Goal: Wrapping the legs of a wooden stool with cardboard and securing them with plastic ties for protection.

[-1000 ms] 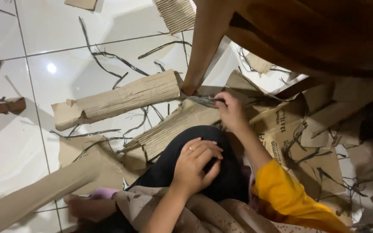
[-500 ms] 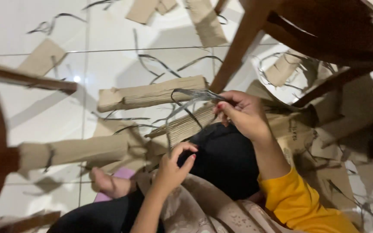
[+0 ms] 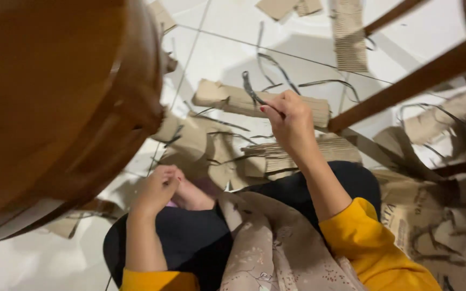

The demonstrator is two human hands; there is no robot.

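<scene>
- Risk: the dark strip [image 3: 250, 89] pinched in the right hand [image 3: 292, 121] is thin and springy; the hold is at one end only, so I'd judge it can whip free or slip out through the fingertips.
- Risk: loose strips and cardboard pieces [image 3: 227, 151] litter the tiled floor [image 3: 233, 48] around the knees; a tug could snag the held strip on the rolled cardboard [image 3: 227, 98] just behind it.
- Risk: wooden chair leg [image 3: 405, 86] sits just right of the raised hand; a sideways pull could knock into it.
- Right hand: raised, wrist bent, fingers closed around the strip's lower end; strip sticks up and left, above the rolled cardboard.
- Left hand [image 3: 157, 188]: loosely curled, knuckles up, resting on the dark trouser leg [image 3: 190, 237]; holds nothing that I can see.
</scene>
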